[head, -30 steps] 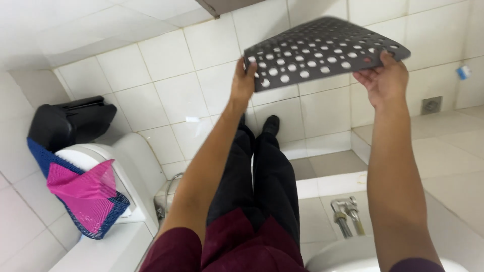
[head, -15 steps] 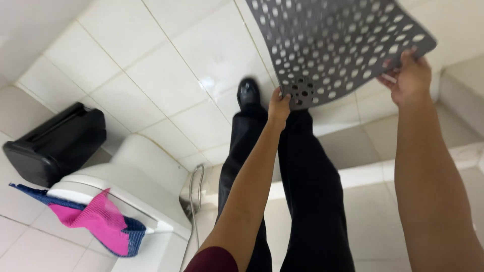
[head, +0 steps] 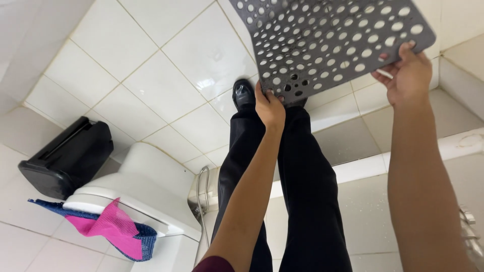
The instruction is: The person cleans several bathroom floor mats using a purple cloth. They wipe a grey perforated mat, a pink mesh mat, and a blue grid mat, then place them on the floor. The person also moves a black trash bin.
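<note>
A person holds a flat grey mat (head: 327,45) up in the air, over the white floor tiles (head: 166,95). The mat looks like bendy rubber, and it is full of round holes, some big and some small. The left hand (head: 269,108) pinches the near corner of the mat, with its grip closed on the edge. The right hand (head: 406,75) grasps the right edge, with the fingers under the mat and the thumb on top. The mat is at the far right of the scene, tilted, and it does not touch the floor.

Below the mat are the person's legs in dark trousers (head: 297,191) and one shiny black shoe (head: 243,93) on the tiles.

On the left stands a smooth white toilet (head: 151,186). A pink and blue mesh cloth (head: 113,229) lies on it and hangs over the near edge. A black plastic bin (head: 68,156) with a lid stands just beside the toilet, on its left. A thin silver hose (head: 200,196) hangs near the toilet.
</note>
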